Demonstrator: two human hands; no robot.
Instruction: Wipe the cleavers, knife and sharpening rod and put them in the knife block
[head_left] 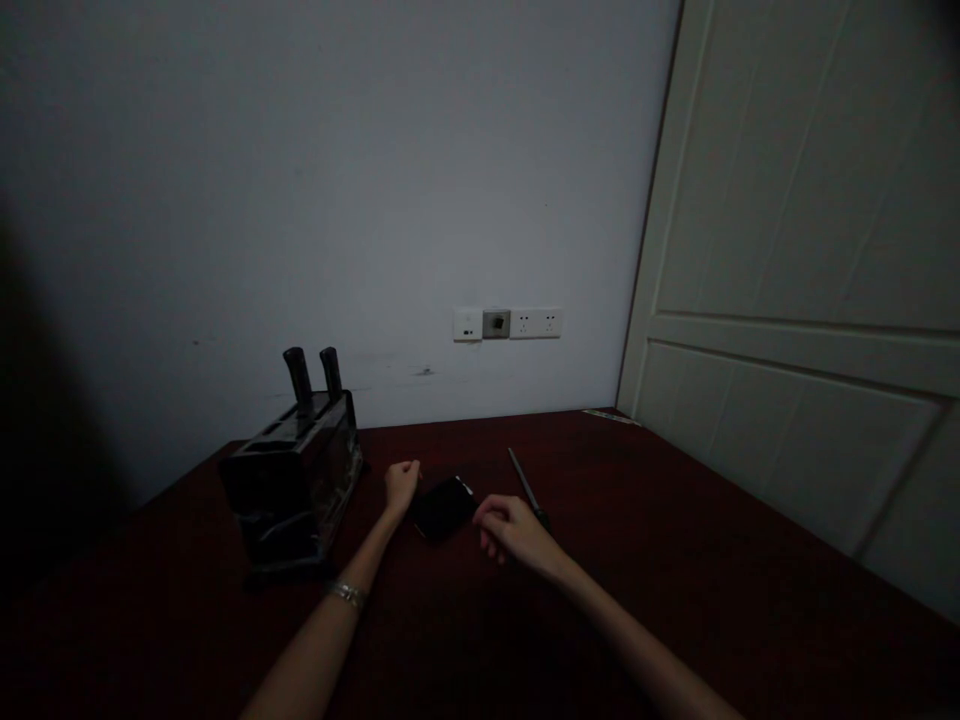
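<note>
A dark, flat, shiny object (442, 508) lies on the dark red table (675, 560) between my hands; in the dim light I cannot name it. My left hand (401, 483) rests at its left edge with fingers curled, a metal bracelet on the wrist. My right hand (510, 528) sits at its right edge, fingers curled downward. Whether either hand grips the object is unclear. Just behind my right hand lies a slim rod (525, 484) with a dark handle, like a sharpening steel.
A dark knife block (296, 485) with two black handles sticking up stands left of my left hand. A white wall with a row of sockets (508, 323) is behind the table. A pale panelled door (810, 300) fills the right side.
</note>
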